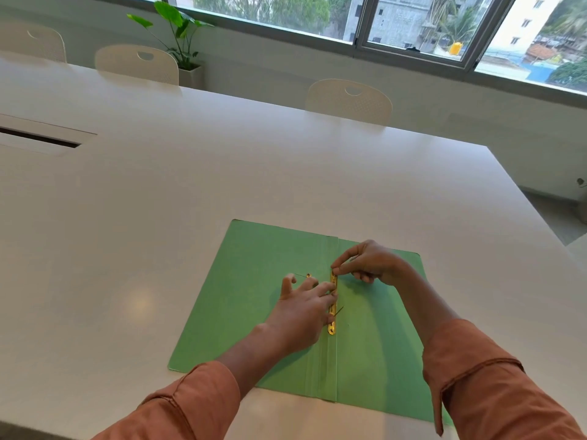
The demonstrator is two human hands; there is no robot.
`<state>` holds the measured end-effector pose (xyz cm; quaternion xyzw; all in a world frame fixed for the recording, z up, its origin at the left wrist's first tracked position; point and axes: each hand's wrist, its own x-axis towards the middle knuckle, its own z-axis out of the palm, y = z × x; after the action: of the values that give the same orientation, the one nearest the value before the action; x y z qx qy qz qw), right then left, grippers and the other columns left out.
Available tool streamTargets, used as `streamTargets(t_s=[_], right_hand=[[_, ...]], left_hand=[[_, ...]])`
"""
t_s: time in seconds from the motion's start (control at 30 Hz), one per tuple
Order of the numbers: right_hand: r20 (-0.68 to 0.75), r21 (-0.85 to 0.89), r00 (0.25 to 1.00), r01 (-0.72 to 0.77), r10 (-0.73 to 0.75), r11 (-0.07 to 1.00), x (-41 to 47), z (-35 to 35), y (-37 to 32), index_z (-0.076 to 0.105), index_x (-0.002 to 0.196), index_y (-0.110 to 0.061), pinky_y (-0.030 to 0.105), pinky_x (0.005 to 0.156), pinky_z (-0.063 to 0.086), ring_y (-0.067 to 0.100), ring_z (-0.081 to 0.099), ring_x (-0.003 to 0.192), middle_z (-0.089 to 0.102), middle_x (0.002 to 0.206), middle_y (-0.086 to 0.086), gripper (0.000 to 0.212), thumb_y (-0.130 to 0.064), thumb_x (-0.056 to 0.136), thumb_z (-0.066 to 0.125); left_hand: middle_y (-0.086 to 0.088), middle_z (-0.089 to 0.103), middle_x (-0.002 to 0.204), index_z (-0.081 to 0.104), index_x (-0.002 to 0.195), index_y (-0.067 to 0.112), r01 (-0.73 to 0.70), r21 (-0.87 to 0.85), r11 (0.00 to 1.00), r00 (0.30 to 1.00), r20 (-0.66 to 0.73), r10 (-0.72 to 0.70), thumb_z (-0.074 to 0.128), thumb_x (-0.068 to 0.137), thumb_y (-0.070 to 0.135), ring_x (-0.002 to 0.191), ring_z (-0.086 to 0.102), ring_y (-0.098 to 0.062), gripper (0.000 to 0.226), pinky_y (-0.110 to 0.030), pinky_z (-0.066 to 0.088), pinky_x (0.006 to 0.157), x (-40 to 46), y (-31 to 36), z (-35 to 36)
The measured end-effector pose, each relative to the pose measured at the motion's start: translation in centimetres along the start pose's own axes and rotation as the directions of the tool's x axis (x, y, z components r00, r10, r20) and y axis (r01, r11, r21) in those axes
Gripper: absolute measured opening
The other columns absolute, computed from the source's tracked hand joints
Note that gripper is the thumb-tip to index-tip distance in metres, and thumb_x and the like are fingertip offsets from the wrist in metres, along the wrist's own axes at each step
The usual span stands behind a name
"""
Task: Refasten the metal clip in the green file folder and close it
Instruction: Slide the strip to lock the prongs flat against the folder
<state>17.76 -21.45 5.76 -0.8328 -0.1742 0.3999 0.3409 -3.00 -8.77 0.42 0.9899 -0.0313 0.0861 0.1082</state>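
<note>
The green file folder [254, 300] lies open and flat on the white table. A gold metal clip strip [332, 325] runs along its centre fold. My left hand [301, 315] rests on the folder with fingers spread, its fingertips pressing the strip's middle. My right hand [368, 262] pinches the strip's far end between thumb and forefinger. A thin metal prong sticks up near the strip's lower half. A small loose gold piece [308, 275] lies on the left flap just beyond my left fingers.
The white table [158, 217] stretches far to the left and back, with a cable slot [38, 138] at far left. White chairs [349, 100] stand along its far edge, a potted plant [181, 36] and windows behind.
</note>
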Motion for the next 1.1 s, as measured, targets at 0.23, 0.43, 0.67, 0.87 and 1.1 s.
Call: streamTargets(t_s=[0.23, 0.43, 0.67, 0.87, 1.1], right_hand=[[-0.305, 0.089, 0.926, 0.259, -0.221, 0.962, -4.1, 1.7, -0.9, 0.081, 0.096, -0.011, 0.023, 0.044, 0.048, 0.011, 0.056, 0.045, 0.068, 0.067, 0.004, 0.015, -0.025, 0.092, 0.080], [-0.192, -0.287, 0.889, 0.355, -0.416, 0.890, -10.0, 5.1, -0.5, 0.079, 0.084, -0.028, 0.015, 0.056, 0.057, 0.007, 0.071, 0.064, 0.077, 0.078, -0.009, 0.014, -0.041, 0.083, 0.085], [-0.226, -0.519, 0.855, 0.299, -0.466, 0.801, -10.6, 6.8, 2.1, 0.087, 0.087, -0.021, 0.003, 0.060, 0.045, -0.009, 0.065, 0.065, 0.068, 0.068, -0.018, 0.010, -0.014, 0.084, 0.080], [-0.226, -0.544, 0.873, 0.255, -0.432, 0.800, -11.2, 9.1, 4.1, 0.087, 0.097, -0.022, 0.001, 0.058, 0.038, -0.006, 0.056, 0.059, 0.062, 0.071, -0.022, 0.012, -0.019, 0.087, 0.082], [-0.367, -0.499, 0.858, 0.145, -0.360, 0.855, -12.4, 12.2, 4.0, 0.086, 0.089, -0.012, 0.041, 0.068, 0.058, 0.021, 0.065, 0.066, 0.072, 0.074, 0.004, 0.016, -0.012, 0.091, 0.070]], left_hand=[[0.013, 0.049, 0.155, 0.056, 0.143, 0.030, 0.025, -0.055, 0.998, 0.999, 0.033, -0.023, 0.059, 0.090, 0.014, 0.141, 0.042, -0.016, 0.056, -0.049, 0.013, 0.103, 0.1, -0.1, -0.4], [0.009, 0.050, 0.155, 0.056, 0.142, 0.031, 0.016, -0.062, 0.998, 1.000, 0.012, -0.015, 0.055, 0.077, -0.005, 0.141, 0.042, -0.018, 0.074, -0.049, 0.019, 0.104, 0.1, -0.2, -0.3], [0.014, 0.053, 0.152, 0.061, 0.138, 0.030, 0.022, -0.044, 0.999, 1.000, 0.011, -0.021, 0.053, 0.088, 0.005, 0.136, 0.044, -0.014, 0.057, -0.045, 0.016, 0.096, 0.4, -0.3, -0.4], [0.015, 0.053, 0.150, 0.063, 0.136, 0.031, 0.024, -0.066, 0.998, 0.999, 0.024, -0.023, 0.051, 0.100, 0.035, 0.135, 0.044, -0.013, 0.038, -0.047, 0.017, 0.100, 0.7, -0.5, -0.1], [0.014, 0.056, 0.146, 0.066, 0.134, 0.032, -0.008, -0.009, 1.000, 1.000, 0.023, 0.008, 0.053, 0.100, 0.040, 0.133, 0.048, -0.016, 0.038, -0.049, 0.016, 0.100, 0.9, -0.4, -0.3]])
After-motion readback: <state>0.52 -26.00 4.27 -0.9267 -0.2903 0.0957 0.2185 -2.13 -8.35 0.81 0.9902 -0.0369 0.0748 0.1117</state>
